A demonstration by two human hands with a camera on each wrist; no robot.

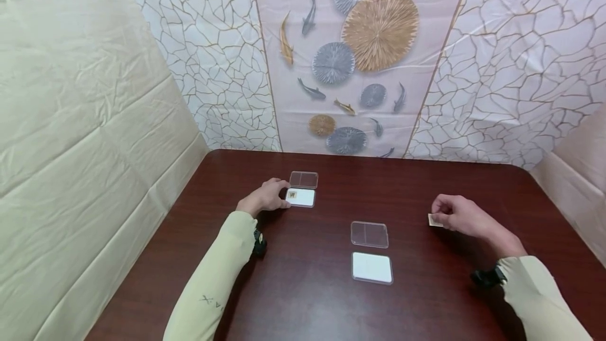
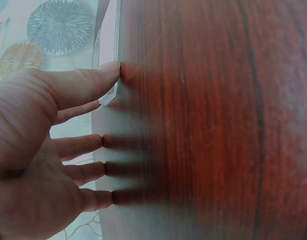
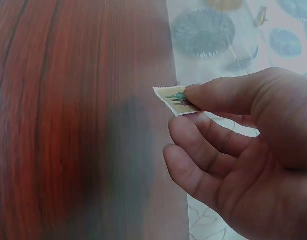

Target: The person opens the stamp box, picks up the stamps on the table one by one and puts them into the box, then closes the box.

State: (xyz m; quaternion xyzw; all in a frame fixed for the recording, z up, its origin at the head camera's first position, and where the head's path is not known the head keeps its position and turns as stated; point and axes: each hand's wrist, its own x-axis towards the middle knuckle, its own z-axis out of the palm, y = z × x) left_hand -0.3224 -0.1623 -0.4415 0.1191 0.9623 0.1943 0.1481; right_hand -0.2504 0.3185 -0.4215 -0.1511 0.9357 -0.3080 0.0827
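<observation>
My right hand (image 1: 456, 214) pinches a postage stamp (image 3: 173, 99) between thumb and fingers, above the right side of the table. The stamp has a pale perforated edge and a small greenish picture, partly covered by the thumb. At the back left, my left hand (image 1: 271, 195) holds the left end of a shallow clear plastic case (image 1: 307, 206) between thumb and index finger. Its other fingertips (image 2: 96, 172) touch the table. A white insert fills this case, with another small stamp (image 1: 292, 194) at its left. Just behind lies a clear lid (image 1: 304, 179).
Nearer the middle of the dark wooden table (image 1: 303, 278) lie a second clear lid (image 1: 369, 234) and, in front of it, a second case with a white insert (image 1: 372, 267). A patterned curtain (image 1: 350, 67) hangs at the table's back edge, and plain cloth (image 1: 94, 146) hangs along the left.
</observation>
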